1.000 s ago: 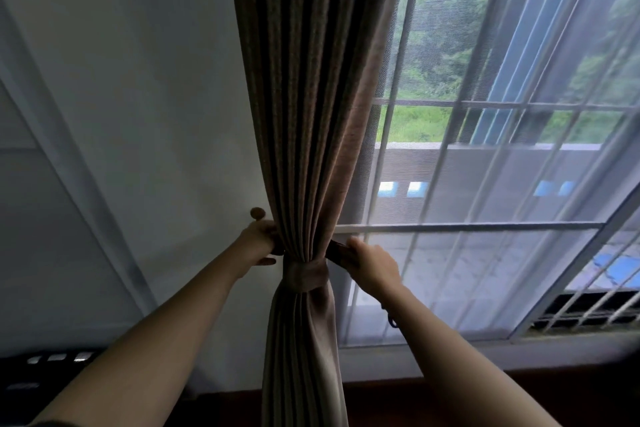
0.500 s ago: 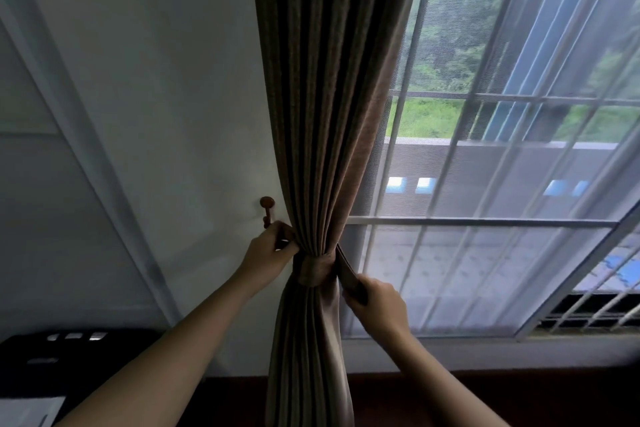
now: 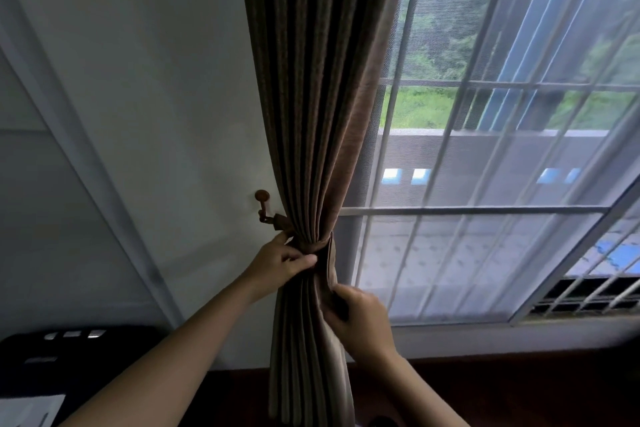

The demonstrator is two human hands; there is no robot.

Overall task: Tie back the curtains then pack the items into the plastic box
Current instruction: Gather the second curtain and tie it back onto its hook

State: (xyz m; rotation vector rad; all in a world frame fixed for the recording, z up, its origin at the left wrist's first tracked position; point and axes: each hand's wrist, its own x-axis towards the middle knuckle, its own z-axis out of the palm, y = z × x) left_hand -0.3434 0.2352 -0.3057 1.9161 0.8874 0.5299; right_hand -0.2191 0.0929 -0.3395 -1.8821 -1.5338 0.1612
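Observation:
A brown pleated curtain hangs in front of me, gathered at waist height by a matching tieback band. One end of the band runs left to a round-knobbed wooden hook on the wall. My left hand pinches the gathered folds and the band just below the hook. My right hand is lower, on the curtain's right edge, gripping the band's loose end. The plastic box and the items are out of view.
A white wall lies left of the curtain. A barred window with a sheer screen fills the right side, above a dark wooden sill. A black device sits at the lower left.
Both hands have dropped from either side of the gather. The left hand has let go near the hook, which now shows the band looped on it; the right hand slid down the curtain's right edge.

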